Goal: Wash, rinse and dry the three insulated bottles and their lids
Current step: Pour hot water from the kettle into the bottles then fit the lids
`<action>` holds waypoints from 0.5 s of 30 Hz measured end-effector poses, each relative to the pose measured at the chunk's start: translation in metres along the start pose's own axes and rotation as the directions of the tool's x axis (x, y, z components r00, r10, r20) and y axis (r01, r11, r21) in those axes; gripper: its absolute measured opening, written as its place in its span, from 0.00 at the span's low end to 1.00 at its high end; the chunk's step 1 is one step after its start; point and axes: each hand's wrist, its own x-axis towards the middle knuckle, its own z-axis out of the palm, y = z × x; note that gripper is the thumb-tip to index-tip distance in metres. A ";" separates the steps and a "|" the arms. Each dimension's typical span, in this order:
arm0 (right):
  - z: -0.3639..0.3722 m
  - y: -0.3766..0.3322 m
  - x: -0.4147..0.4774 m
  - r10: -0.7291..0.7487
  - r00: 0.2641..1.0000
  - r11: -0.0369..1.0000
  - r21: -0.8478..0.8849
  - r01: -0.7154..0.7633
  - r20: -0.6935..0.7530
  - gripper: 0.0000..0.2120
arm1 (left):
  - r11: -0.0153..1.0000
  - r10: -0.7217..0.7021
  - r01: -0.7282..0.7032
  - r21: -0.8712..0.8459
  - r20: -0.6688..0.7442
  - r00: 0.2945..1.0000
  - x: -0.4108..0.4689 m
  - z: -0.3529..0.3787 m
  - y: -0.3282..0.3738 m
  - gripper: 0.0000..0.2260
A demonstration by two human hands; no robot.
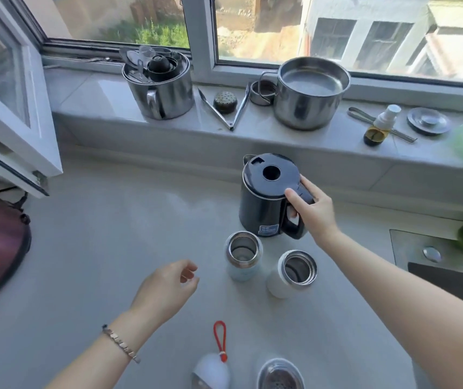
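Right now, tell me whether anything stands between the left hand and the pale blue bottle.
Nothing visible does. Only bare counter lies between the left hand and the pale blue bottle; the kettle stands behind it.

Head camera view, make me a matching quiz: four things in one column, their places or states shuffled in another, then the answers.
1 kettle
2 tongs
3 white bottle
4 left hand

A lying on the windowsill
B gripped at its handle by the right hand
C standing uncapped on the counter
D holding nothing

Pairs: 1-B, 2-A, 3-C, 4-D
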 end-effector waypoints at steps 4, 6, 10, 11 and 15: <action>-0.006 0.000 -0.009 0.016 0.996 0.991 -0.136 -0.004 0.091 0.23 | 0.997 -0.034 0.027 0.076 0.082 0.996 -0.022 0.010 -0.001 0.13; -0.013 -0.001 -0.019 0.026 0.993 0.960 -0.280 0.006 0.113 0.23 | 0.991 -0.045 0.025 0.130 0.156 0.987 -0.041 0.022 -0.004 0.18; -0.048 0.006 -0.068 0.102 0.995 0.888 -0.450 -0.090 0.004 0.22 | 0.967 -0.102 0.022 0.254 0.309 0.946 -0.086 0.062 -0.016 0.35; -0.059 0.012 -0.086 0.109 0.994 0.869 -0.483 -0.102 -0.014 0.21 | 0.963 -0.127 0.039 0.266 0.324 0.937 -0.096 0.071 -0.020 0.36; -0.089 0.036 -0.160 0.209 0.978 0.839 -0.514 -0.179 0.001 0.14 | 0.967 -0.154 0.103 0.235 0.211 0.965 -0.120 0.099 -0.023 0.30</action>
